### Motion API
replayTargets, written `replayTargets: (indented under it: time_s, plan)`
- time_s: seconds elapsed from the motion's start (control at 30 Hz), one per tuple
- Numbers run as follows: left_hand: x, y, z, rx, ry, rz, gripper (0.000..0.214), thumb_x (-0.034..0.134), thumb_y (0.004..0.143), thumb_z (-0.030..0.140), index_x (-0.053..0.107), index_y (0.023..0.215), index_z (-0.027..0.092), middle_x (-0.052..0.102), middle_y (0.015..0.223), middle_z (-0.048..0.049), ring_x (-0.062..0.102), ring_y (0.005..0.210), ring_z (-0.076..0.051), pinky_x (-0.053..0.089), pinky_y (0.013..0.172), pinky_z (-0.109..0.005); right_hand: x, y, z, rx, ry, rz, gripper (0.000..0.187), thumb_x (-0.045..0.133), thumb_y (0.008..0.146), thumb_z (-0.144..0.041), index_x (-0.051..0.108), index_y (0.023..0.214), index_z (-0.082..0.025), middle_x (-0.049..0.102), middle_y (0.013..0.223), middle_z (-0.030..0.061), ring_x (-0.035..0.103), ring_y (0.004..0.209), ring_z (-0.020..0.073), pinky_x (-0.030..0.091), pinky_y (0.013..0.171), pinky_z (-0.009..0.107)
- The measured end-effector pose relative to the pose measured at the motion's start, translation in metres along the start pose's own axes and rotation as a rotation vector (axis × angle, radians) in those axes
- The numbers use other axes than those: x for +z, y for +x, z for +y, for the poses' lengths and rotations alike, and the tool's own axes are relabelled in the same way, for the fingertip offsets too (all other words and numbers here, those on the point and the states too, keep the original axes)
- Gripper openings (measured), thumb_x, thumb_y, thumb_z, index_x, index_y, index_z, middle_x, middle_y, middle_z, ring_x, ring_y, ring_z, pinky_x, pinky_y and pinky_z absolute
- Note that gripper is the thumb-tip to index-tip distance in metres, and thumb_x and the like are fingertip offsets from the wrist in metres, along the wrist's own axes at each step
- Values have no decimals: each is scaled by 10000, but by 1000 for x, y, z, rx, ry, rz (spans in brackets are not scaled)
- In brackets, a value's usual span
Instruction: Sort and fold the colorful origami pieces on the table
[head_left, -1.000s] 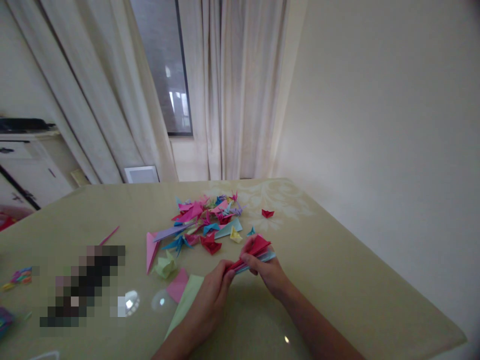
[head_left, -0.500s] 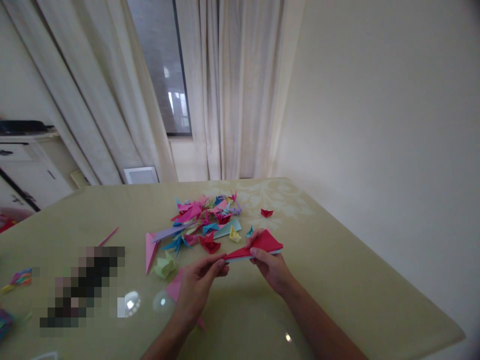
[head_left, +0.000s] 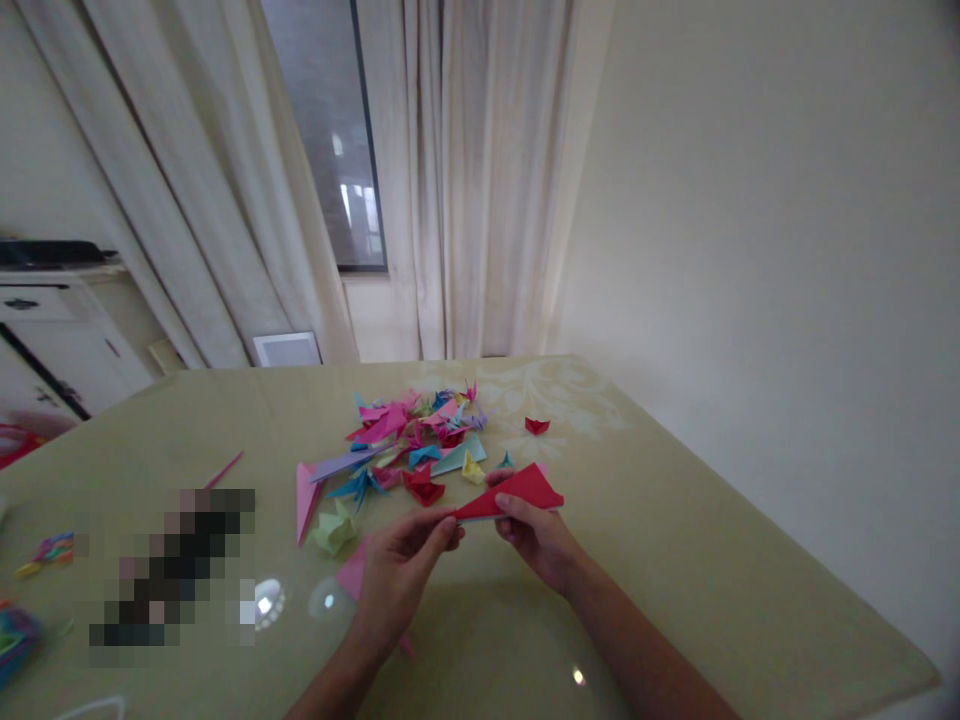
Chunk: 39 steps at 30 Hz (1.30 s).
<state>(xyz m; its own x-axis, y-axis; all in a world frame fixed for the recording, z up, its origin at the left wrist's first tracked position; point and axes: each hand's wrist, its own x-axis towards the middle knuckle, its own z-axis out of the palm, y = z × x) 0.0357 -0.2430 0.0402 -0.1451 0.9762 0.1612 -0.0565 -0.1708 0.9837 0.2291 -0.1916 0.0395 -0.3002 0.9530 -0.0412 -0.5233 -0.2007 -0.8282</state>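
Between my two hands, above the table, is a folded sheet of red origami paper (head_left: 531, 487) with a pale underside along its lower edge. My left hand (head_left: 415, 545) pinches its narrow left tip between thumb and fingers. Toward the wider end, my right hand (head_left: 531, 528) grips it, thumb on top and fingers behind and beneath. Just beyond lies a pile of colourful folded paper (head_left: 390, 425), with a red folded piece (head_left: 424, 487) and a pale green one (head_left: 334, 530) at its near side. Pink paper (head_left: 351, 572) is partly hidden behind my left hand.
The table (head_left: 712, 560) has a glossy cover and meets a wall on the right. A small red folded piece (head_left: 537, 427) lies apart from the pile. At left are a pixelated dark object (head_left: 176, 570), a thin pink stick (head_left: 225, 468) and bright multicoloured items (head_left: 56, 547).
The red paper has tilted slightly in my hands, showing more of its red face and less of the pale edge. Both hands keep their hold; the view has shifted a little.
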Motion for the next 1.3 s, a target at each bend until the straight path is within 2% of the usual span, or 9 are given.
replayTargets:
  time_s: [0.1,0.3,0.47,0.63,0.8,0.9,1.0,1.17,1.3]
  plan:
    - [-2,1,1,-26,-20,-48,434,864,771,546,827,978,167,841,842,-93,817,775,-256,699,752,-353,0,1,2,11,-23,34,432,972,670,-379,714,955,-183,595,660,-42,485,539,86,353,501,198]
    - [-6,6,3,-107,-93,-78,526,876,730,608,840,1004,161,843,871,-119,824,838,-303,701,818,-436,-1,0,-3,-32,-59,52,412,965,666,-357,704,942,-197,618,679,-36,535,575,108,410,550,222]
    - [-5,5,2,-118,-94,-67,428,929,671,526,852,907,176,837,811,-105,813,766,-270,693,757,-383,1,-3,-6,-55,-100,18,406,955,677,-373,723,954,-189,618,660,-31,527,572,113,386,533,225]
    - [-16,13,10,-43,18,-131,340,853,750,475,843,914,177,820,766,-87,776,700,-232,649,669,-334,0,-2,-3,-57,-107,42,390,959,668,-368,751,943,-185,631,669,-23,545,579,122,406,533,235]
    - [-59,27,31,84,593,-144,304,694,861,495,820,929,227,800,819,-64,726,740,-225,556,672,-307,-5,1,-4,-90,-104,81,370,958,678,-365,770,939,-184,645,683,-15,558,586,129,434,532,244]
    - [-79,24,28,-7,1051,-254,225,696,837,431,795,926,250,792,935,-70,723,892,-272,529,796,-349,-7,2,-5,-103,-90,88,355,957,691,-350,778,949,-186,654,700,-11,566,597,123,447,544,237]
    - [-83,15,15,-99,1214,-342,359,752,746,368,754,1079,234,755,1145,-107,704,1064,-321,504,925,-392,-7,2,-6,-111,-76,108,365,967,682,-343,791,960,-186,665,713,-8,577,614,125,461,558,239]
    - [-77,11,2,-56,1019,-389,478,701,734,241,683,1212,248,738,1205,-81,671,1146,-286,470,1002,-377,-9,7,-2,-122,-149,160,433,986,654,-399,793,977,-185,695,725,5,605,643,149,479,582,259]
    - [-67,19,11,-41,721,-416,314,730,809,349,723,1101,231,631,759,29,593,712,-185,443,666,-268,-15,15,6,-133,-333,210,416,956,682,-422,798,987,-187,712,702,6,611,631,161,470,574,267]
